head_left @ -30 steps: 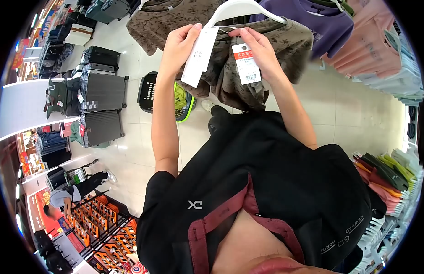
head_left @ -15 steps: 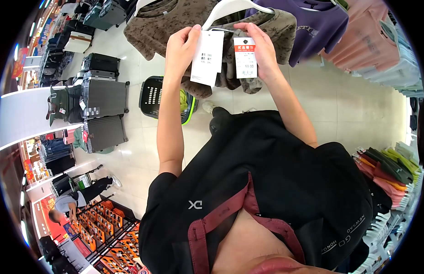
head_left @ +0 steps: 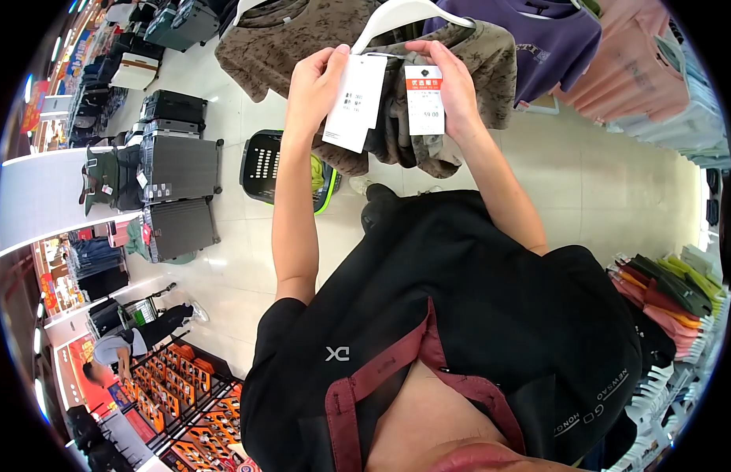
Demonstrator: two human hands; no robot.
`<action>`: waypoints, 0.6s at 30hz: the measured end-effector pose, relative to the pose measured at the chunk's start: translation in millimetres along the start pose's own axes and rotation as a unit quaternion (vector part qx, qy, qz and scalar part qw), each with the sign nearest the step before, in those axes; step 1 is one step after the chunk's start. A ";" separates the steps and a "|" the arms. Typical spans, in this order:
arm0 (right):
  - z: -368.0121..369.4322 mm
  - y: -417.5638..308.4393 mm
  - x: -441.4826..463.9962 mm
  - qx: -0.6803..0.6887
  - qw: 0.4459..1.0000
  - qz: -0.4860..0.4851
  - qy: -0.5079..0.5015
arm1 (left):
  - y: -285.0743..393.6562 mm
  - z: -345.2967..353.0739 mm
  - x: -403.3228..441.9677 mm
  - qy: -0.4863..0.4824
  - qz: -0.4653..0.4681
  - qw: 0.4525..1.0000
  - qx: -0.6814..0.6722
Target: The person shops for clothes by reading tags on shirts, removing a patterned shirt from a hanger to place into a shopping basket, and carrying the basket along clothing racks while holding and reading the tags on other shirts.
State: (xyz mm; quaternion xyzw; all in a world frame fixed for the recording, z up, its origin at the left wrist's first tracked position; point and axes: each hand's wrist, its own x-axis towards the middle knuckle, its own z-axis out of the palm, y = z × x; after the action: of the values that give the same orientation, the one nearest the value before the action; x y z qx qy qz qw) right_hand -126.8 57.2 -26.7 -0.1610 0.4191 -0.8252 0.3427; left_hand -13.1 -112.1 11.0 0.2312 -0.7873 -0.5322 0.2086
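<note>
My left hand (head_left: 317, 88) pinches the upper corner of a white paper tag (head_left: 354, 106) with small black print, thumb on top. To its right, my right hand (head_left: 454, 85) is closed at the edge of a price tag (head_left: 425, 98) with a red band and the figure 59.00. A thin string runs between the two tags. Behind them hangs a mottled brown-grey shirt (head_left: 491, 59) on a white hanger (head_left: 397, 13); the tags and my hands cover part of it.
A black shopping basket (head_left: 263, 167) with a green rim stands on the floor. Grey suitcases (head_left: 180, 169) line the left. A purple shirt (head_left: 531, 55) and pink shirts (head_left: 625, 71) hang right. Another person (head_left: 118, 350) bends over an orange display rack (head_left: 173, 381) at lower left.
The white tag has tilted and shifted slightly left at its lower end. Hanger and shirt have moved a little right. Both hands keep their hold.
</note>
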 end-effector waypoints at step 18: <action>7.6 10.0 -5.4 -0.203 0.973 0.029 -0.107 | -1.8 -0.6 -6.1 0.006 0.006 1.000 0.011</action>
State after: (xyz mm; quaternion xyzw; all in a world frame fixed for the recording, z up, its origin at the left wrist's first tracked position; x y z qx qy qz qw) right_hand -114.5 52.5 -30.0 -0.3019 0.5435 -0.6905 0.3697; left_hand -7.6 -109.6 9.0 0.2321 -0.7931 -0.5209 0.2138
